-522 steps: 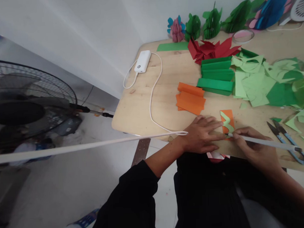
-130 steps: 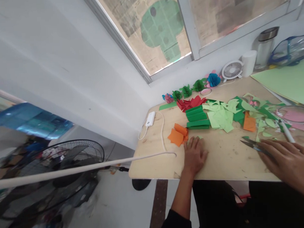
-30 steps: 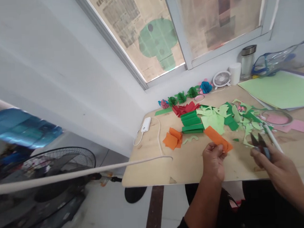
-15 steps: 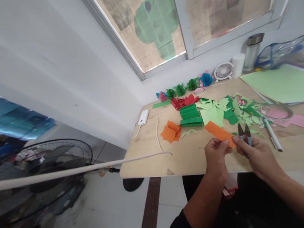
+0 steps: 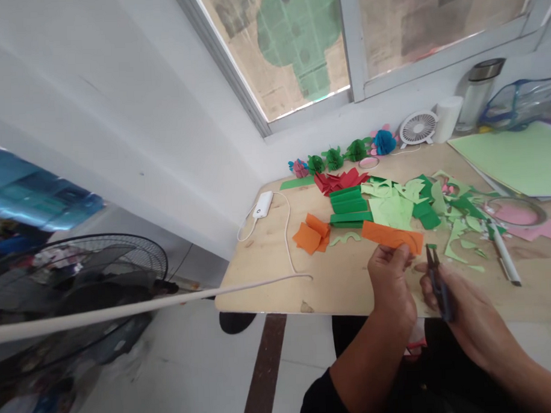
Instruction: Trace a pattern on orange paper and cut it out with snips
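My left hand (image 5: 390, 281) is closed on a folded orange paper strip (image 5: 391, 236), pinched at its lower edge and held just above the wooden table (image 5: 278, 272). My right hand (image 5: 460, 311) grips small dark snips (image 5: 436, 273), whose blades point up and sit right beside the strip's right end. A curved light-green cutout (image 5: 344, 238) lies on the table just left of the strip.
Orange folded pieces (image 5: 311, 235), dark green folded strips (image 5: 349, 207), red folds and a heap of green scraps (image 5: 420, 201) lie behind. A white pen (image 5: 503, 260) is at right. A power bank (image 5: 262, 204) with its cable, a mini fan (image 5: 418, 128), and a floor fan (image 5: 79, 285) lie around.
My left hand has turned the orange strip more level. My right hand has brought the snips closer in, their blades now nearly together at the strip's right end.
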### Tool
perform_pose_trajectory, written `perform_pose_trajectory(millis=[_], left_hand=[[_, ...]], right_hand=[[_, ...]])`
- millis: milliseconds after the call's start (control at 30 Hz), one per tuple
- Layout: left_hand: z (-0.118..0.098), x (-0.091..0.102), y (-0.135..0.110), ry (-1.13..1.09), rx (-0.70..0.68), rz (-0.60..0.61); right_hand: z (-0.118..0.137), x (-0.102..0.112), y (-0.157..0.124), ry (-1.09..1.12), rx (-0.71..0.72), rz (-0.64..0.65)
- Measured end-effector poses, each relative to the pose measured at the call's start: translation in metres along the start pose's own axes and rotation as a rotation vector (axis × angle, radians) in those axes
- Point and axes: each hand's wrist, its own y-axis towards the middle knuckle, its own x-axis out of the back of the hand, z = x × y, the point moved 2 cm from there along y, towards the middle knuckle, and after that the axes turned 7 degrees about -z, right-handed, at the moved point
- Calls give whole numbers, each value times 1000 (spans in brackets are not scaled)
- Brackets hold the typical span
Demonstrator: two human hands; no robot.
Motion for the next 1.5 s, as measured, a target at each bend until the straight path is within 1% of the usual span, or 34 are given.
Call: perform_pose_trajectory(millis=[100,233,567,700,800,1200,1400,1500], left_hand=[[0,-3,-4,-7,-14,-17],[-4,-8,-12,-17,37,-6],[-11,-9,-18,-34,30,63],[-12,-10,-21,-16,1,118],[-13,-11,-23,11,-11,113],[-19,-12,-30,66,-16,97],[-16,-9,-30,65,-52,144],[-15,-9,-28,89,-57,145]], right_hand=[[-2,-5,-5,-4,17,39],[-1,-9,-5,-27,75,110],[5,-8,-4,-8,117,123],[9,-6,-3,-56,164,161],[12,-5,-2,-83,187,176],[18,-5,-6,-90,193,150],[20,-6,-7,-97,189,142],[21,-7,-7,-108,201,137]])
